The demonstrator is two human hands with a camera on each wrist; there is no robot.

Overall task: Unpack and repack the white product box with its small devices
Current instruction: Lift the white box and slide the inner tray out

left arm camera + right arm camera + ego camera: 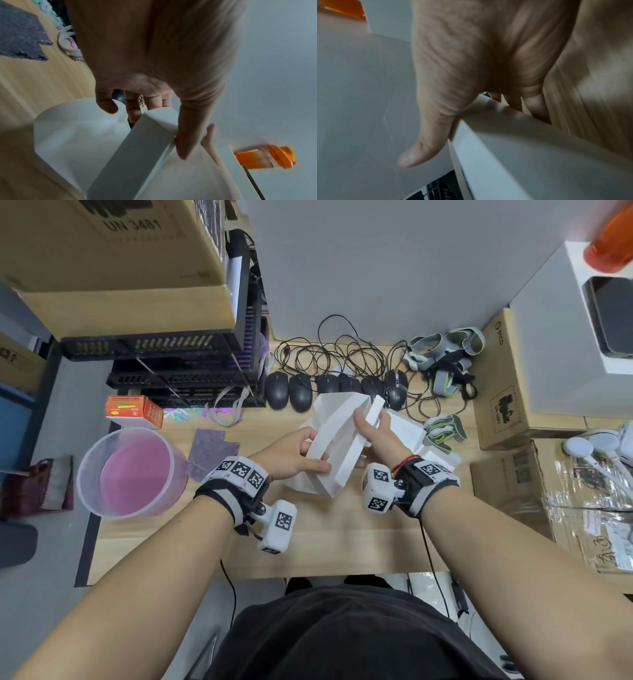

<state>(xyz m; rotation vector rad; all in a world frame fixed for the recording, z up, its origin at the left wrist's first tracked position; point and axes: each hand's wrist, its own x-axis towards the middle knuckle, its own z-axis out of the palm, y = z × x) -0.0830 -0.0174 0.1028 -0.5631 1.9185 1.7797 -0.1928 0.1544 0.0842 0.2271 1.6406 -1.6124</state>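
Observation:
The white product box is held tilted over the wooden table, pulled into two parts. My left hand (301, 453) grips the near end of the outer lid (330, 429), thumb on its edge and fingers behind; the left wrist view shows that hand (159, 102) on the lid (137, 148). My right hand (371, 426) grips the inner tray (356, 453), thumb against the lid's face. In the right wrist view the right hand (471, 94) wraps that tray (513, 155). Another white box part (407, 428) lies flat behind. Small white devices with grey-green straps (443, 433) lie beside it.
A row of black mice (329, 388) with tangled cables lies behind the box. More strapped devices (445, 354) sit at the back right, cardboard boxes (513, 395) to the right. A clear bucket with pink contents (133, 474), a grey cloth (209, 450) and black crates (185, 364) stand left.

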